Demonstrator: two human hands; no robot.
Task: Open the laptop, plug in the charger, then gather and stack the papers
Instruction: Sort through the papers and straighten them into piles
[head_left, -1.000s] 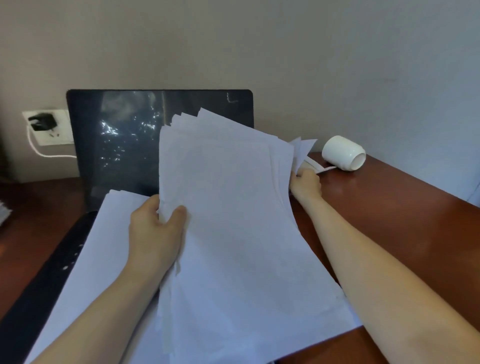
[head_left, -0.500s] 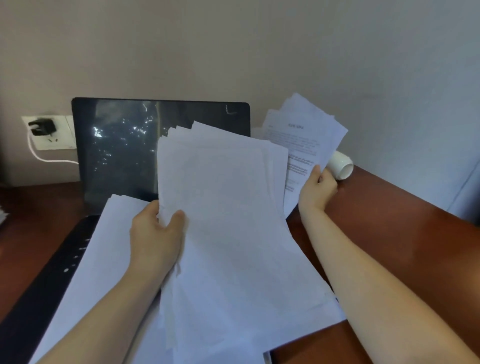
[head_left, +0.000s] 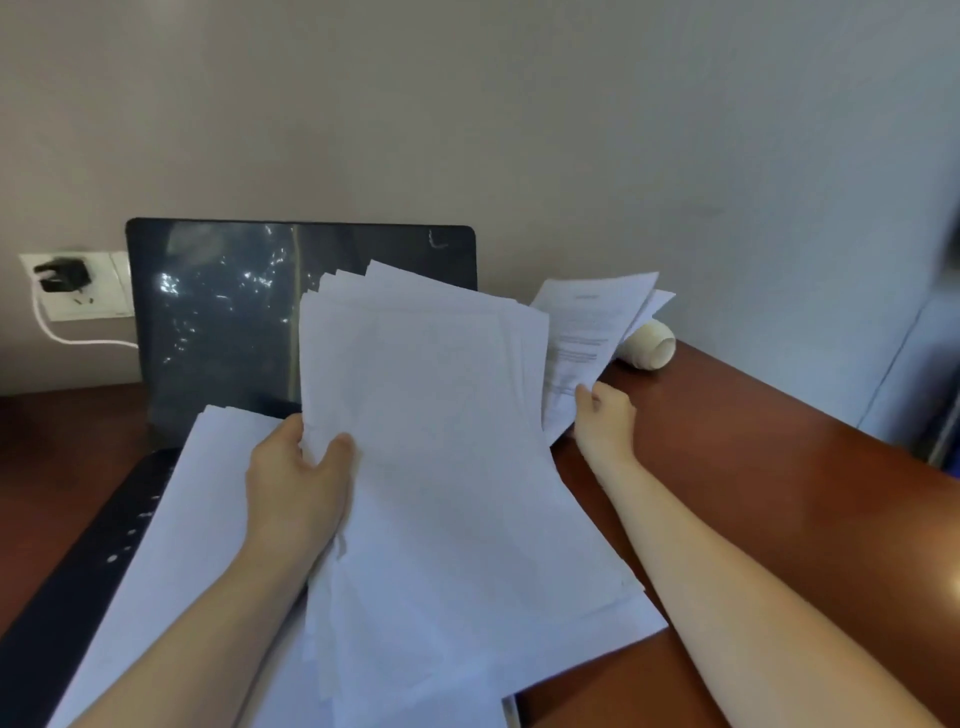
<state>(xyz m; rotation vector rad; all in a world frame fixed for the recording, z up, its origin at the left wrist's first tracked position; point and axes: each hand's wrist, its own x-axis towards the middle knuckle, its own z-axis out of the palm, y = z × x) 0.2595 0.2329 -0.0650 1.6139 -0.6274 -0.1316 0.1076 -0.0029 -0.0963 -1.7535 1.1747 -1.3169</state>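
Lowered since half a second ago, printed sheets (head_left: 582, 338) are pinched in the right hand (head_left: 605, 415), beside the open laptop (head_left: 223, 322). The fanned stack (head_left: 441, 441) is gripped by the left hand (head_left: 296, 483) over the laptop. Loosely held sheets could be spilled if tilted.

Your widest open stretch is the bare brown desk (head_left: 789, 499) at the right of the frame, running out to its far edge. At its upper end a white cup (head_left: 649, 347) lies on its side, with the printed sheets (head_left: 587, 332) in your right hand (head_left: 605, 415) just in front of it. The centre is blocked: the fanned sheaf (head_left: 441, 441) in your left hand (head_left: 296, 488) covers much of the laptop screen (head_left: 223, 322) (upright, backing onto the wall (head_left: 467, 130)). Loose sheets (head_left: 171, 545) overlie the keyboard (head_left: 67, 613) at lower left. At the left edge a strip of desk lies bare. Above it the charger plug (head_left: 60, 274) sits in the wall socket (head_left: 111, 291), and its white cable (head_left: 67, 338) runs to the screen's left edge.
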